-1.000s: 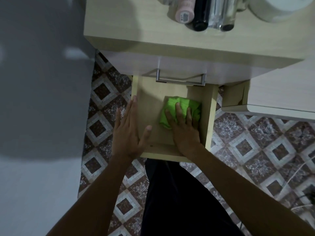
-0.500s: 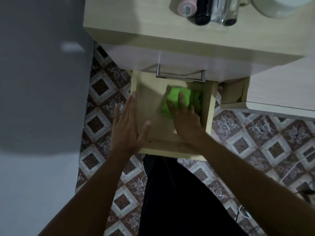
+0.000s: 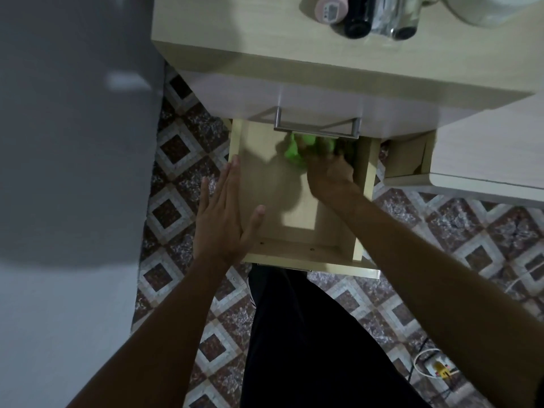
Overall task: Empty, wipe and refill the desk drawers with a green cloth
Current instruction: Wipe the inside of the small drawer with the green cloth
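Four bottles [image 3: 365, 13] are seen standing in a row on the desk top [image 3: 235, 25]; patterned floor tiles [image 3: 182, 160] are seen below it.

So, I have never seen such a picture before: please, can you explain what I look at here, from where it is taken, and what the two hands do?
There is no machine here. A person wears a camera on the head, and it looks down at their own arms and legs, so you see everything from above.

Below the desk top a wooden drawer is pulled out over the tiled floor. The left hand lies flat with straight fingers on the drawer's left wall. The right hand is inside the drawer and pushes a green cloth toward the back, under a metal handle. This part is blurred, so I cannot tell if the fingers curl round the cloth.

Some bottles stand on the desk top.
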